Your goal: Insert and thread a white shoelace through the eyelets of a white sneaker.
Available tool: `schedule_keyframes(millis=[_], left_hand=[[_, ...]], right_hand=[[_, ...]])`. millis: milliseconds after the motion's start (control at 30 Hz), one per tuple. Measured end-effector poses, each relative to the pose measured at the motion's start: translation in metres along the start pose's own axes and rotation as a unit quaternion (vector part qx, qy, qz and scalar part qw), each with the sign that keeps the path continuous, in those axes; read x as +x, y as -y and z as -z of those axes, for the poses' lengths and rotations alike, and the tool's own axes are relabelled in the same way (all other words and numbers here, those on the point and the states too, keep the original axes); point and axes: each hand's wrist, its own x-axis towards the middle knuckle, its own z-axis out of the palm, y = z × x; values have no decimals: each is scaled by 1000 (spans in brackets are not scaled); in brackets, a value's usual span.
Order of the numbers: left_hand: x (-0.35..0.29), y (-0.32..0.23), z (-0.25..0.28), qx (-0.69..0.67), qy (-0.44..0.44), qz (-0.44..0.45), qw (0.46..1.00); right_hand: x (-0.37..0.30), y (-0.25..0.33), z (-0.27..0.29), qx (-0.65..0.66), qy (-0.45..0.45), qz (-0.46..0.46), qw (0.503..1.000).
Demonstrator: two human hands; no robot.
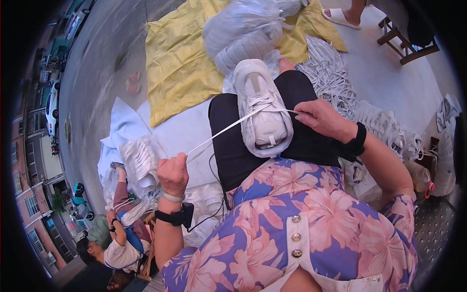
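Note:
A white sneaker [266,127] rests on my lap between my thighs, toe pointing away and the tongue facing up. A white shoelace [221,132] runs out from its eyelets to both sides. My left hand [172,173], closed in a fist, pulls one lace end out to the lower left, so that the lace is taut. On the other side my right hand [323,118] pinches the second, shorter-looking lace end close to the shoe. Crossed laces cover the part just above the tongue.
A heap of white laces [332,73] lies on the floor at right, beyond a row of white shoes [382,124]. Bagged shoes [243,36] sit on a yellow sheet [180,63] ahead. A wooden stool [406,41] stands far right. Another person [124,243] works at lower left.

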Motion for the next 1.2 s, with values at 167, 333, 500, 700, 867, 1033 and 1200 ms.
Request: schedule_keyframes(millis=[167, 333, 500, 700, 867, 1033, 1200], left_hand=[[-28, 38, -9, 24, 24, 44, 998], [-101, 84, -7, 74, 42, 131, 988], [-185, 150, 16, 46, 20, 443, 895], [-264, 234, 69, -77, -82, 583, 805], [-256, 262, 93, -157, -199, 656, 711], [-144, 188, 25, -387, 58, 652, 650], [5, 42, -34, -690, 257, 447, 508]], right_hand=[[-31, -12, 46, -274, -28, 54, 960], [-82, -67, 94, -315, -128, 35, 940], [-161, -135, 191, -449, -197, -82, 868], [-250, -179, 332, -540, -245, -197, 780], [-301, -191, 406, -493, -348, -216, 767], [-197, -146, 254, -7, -356, -412, 839], [-81, -33, 80, 404, -77, -385, 826]])
